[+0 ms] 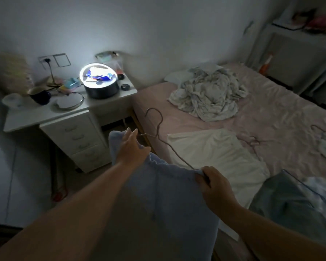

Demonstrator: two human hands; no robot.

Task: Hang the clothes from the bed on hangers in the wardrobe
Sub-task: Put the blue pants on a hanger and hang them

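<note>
A soft, pale blue garment point(158, 194) hangs in front of the person, just beside the bed. Its cloth looks thick and smooth, with a wavy edge at the top. A thin wire hanger point(159, 132) sits inside it. The hanger's curved hook sticks up above the cloth, and one skinny arm slopes down to the right.

The left hand point(133, 147) reaches forward with a long straight arm. Its fingers are curled over the top left corner of the blue garment and hold it, with the fingertips poking up. The right hand point(213, 183) is lower and closer. Its fingers and thumb pinch the top right corner of the garment, right where the hanger's arm ends.

On the bed point(271, 113), the pink sheet is wrinkly. A flat white cloth point(215, 153) lies near the edge. A crumpled, lumpy pile of pale clothes point(209, 95) sits further up. Another thin hanger point(256, 141) lies on the sheet.

A white desk point(68, 113) with drawers stands on the left, holding a round glowing lamp point(100, 80).
</note>
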